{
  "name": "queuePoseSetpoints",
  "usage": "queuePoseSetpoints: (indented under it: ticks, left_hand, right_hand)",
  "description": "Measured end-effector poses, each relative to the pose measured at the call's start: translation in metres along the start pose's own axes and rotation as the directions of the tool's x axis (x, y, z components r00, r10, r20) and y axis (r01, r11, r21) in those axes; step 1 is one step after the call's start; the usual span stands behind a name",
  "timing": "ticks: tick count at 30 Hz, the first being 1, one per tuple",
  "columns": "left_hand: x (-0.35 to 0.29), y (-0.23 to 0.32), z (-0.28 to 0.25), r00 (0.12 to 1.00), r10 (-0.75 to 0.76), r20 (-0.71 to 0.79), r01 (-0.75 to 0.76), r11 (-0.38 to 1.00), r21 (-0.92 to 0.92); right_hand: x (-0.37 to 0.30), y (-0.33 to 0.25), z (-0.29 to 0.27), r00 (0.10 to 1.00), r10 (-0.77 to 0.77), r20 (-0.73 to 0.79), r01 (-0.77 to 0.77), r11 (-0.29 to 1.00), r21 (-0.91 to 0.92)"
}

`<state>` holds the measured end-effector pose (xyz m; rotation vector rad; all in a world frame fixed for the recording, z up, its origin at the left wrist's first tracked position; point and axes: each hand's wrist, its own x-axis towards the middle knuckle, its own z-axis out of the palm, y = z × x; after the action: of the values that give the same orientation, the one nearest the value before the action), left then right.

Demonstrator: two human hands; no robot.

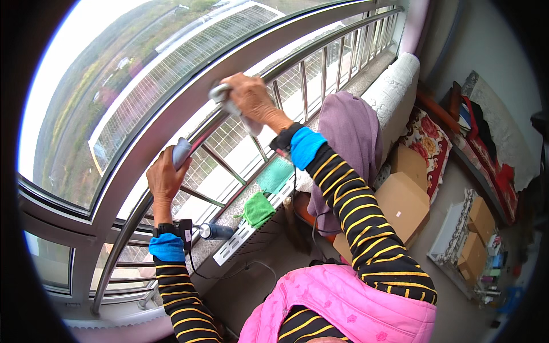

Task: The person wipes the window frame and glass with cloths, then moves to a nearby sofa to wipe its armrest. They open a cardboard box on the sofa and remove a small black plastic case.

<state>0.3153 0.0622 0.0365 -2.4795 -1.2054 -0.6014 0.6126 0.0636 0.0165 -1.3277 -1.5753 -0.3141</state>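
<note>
My right hand is closed round a grey-white cloth at the curved metal railing. One end of the cloth hangs below my fingers, and its edge is blurred by motion. Further left, my left hand grips a smooth, rounded grey-blue object just above the same rail; its kind I cannot make out. Below the hands, a green cloth drapes over a white slotted radiator cover. A dark cylindrical flask lies on the stone sill between that cover and the railing.
A teal textured piece sits beside the green cloth. A purple cloth hangs over a white padded backrest. Cardboard boxes stand on the floor at right. Window frames rise behind the railing, and a cable trails below the sill.
</note>
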Motion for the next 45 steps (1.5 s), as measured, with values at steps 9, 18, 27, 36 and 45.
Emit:
queuePoseSetpoints:
  ticks: [9,18,27,36,45]
  left_hand:
    - [0.002,0.002,0.001,1.000,-0.002,0.006,0.002,1.000,0.006]
    - [0.003,0.004,-0.004,0.999,-0.046,0.014,0.047,0.997,-0.056]
    - [0.001,0.000,-0.001,0.998,-0.053,0.028,0.054,0.998,-0.019]
    - [0.000,-0.003,0.004,0.995,0.023,-0.102,-0.029,0.998,-0.052]
    - [0.001,-0.005,0.006,0.998,0.016,-0.063,-0.020,0.998,-0.054]
  right_hand:
    - [0.012,0.162,-0.074,0.927,0.254,-0.276,-0.303,0.941,-0.150]
    - [0.019,0.182,-0.072,0.854,0.471,-0.220,-0.449,0.882,0.144]
    - [0.102,0.118,-0.068,0.777,0.534,-0.333,-0.178,0.694,0.697]
    - [0.110,0.065,0.006,0.839,0.447,-0.310,-0.320,0.867,0.383]
    - [0.053,-0.135,0.077,0.963,-0.083,-0.256,0.177,0.912,0.370]
